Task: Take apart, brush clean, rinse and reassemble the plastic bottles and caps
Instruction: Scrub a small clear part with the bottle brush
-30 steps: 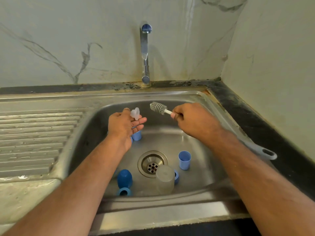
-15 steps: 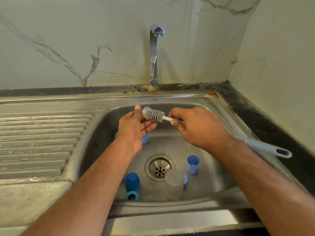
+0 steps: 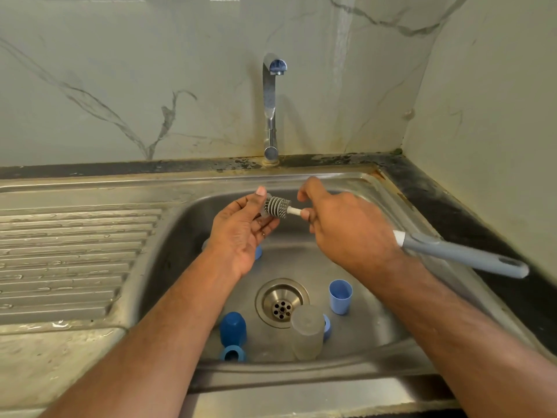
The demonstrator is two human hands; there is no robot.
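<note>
Above the sink (image 3: 376,191) at frame centre, the left hand (image 3: 241,233) fingers cradle a small, light, probably slippery clear cap while the right hand (image 3: 340,227) fingers clamp the stiff bottle brush (image 3: 277,207) shaft.

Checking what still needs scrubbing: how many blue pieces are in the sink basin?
5 visible: light cup, dark cap, ring, one behind the clear bottle, one under the left hand. More may be hidden.

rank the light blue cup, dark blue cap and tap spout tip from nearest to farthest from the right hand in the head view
From the right hand:
1. Light blue plastic cup, upright, right of the drain.
2. Dark blue rounded cap, front left of the basin.
3. Chrome tap spout tip, high on the wall.
</note>
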